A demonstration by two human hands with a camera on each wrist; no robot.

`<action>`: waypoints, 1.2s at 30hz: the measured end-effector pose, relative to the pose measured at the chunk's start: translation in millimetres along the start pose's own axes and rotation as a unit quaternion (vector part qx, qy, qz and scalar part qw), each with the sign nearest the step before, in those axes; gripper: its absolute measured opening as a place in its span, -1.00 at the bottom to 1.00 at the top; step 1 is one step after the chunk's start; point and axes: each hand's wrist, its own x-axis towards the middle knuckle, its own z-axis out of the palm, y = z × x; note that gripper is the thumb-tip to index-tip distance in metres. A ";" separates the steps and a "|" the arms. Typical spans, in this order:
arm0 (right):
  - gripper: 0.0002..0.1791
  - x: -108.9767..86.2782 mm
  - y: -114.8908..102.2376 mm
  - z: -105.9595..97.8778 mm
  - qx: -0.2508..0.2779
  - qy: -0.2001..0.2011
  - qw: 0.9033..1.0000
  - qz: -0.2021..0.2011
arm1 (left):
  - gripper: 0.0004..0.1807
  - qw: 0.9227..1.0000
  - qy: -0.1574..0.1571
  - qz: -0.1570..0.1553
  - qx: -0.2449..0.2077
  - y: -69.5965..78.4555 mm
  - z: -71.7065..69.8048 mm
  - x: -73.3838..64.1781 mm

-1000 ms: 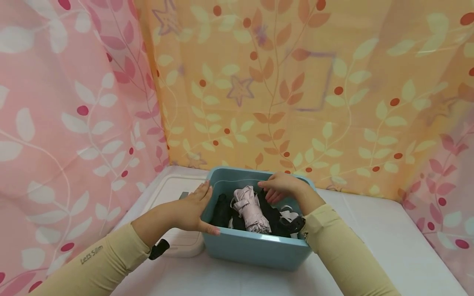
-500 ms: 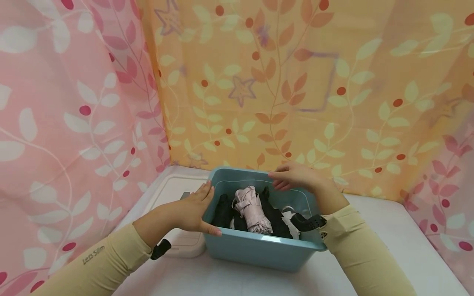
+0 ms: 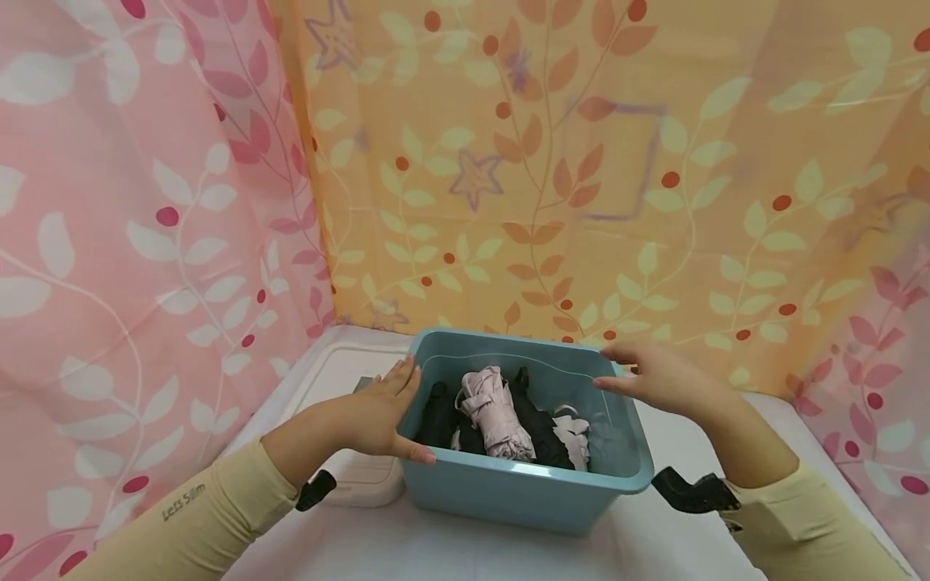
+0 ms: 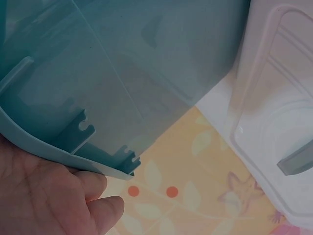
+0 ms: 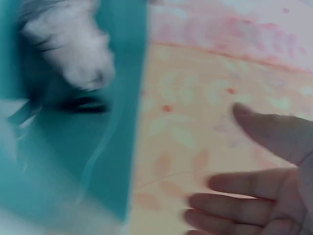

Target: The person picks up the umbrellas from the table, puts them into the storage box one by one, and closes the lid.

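A blue plastic storage bin (image 3: 501, 496) holds a rolled pale pink cloth bundle (image 3: 497, 415), black bundles (image 3: 541, 432) on both sides of it, and a white-and-grey bundle (image 3: 572, 436) at the right. My left hand (image 3: 374, 411) rests on the bin's left rim, fingers straight and thumb over the front corner. In the left wrist view its fingers (image 4: 105, 210) lie along the rim. My right hand (image 3: 664, 379) is at the bin's right back corner, fingers extended, holding nothing. The right wrist view, blurred, shows that hand with spread fingers (image 5: 234, 205) beside the bin.
A white lid (image 3: 352, 476) with a grey latch (image 4: 298, 159) lies left of the bin, partly under my left arm. The bin stands on a white surface (image 3: 465, 557). Patterned orange (image 3: 508, 161) and pink (image 3: 109, 242) curtains enclose the back and sides.
My right hand has come up out of the bin and moved right to its back right corner, uncovering the white-and-grey bundle. The left hand has stayed on the rim.
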 end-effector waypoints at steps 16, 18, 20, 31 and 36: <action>0.23 -37.9 28.5 55.1 0.014 0.016 1.000 0.015 | 0.38 1.000 -0.007 -0.002 0.001 -0.3 -0.5 0.0; 0.23 -40.1 28.8 57.9 0.001 0.016 1.000 0.015 | 0.38 1.000 -0.005 -0.001 0.001 -0.3 -1.3 0.3; 0.24 -42.8 28.6 60.5 -0.011 0.010 1.000 0.018 | 0.39 1.000 -0.005 -0.003 0.005 0.0 -1.8 0.6; 0.28 -52.2 28.2 63.4 -0.043 -0.025 0.999 0.007 | 0.40 1.000 0.006 -0.005 0.023 1.6 1.3 -0.4; 0.30 -50.9 26.7 59.1 -0.031 -0.037 0.999 0.005 | 0.40 0.999 0.019 -0.006 0.041 -0.2 2.8 0.0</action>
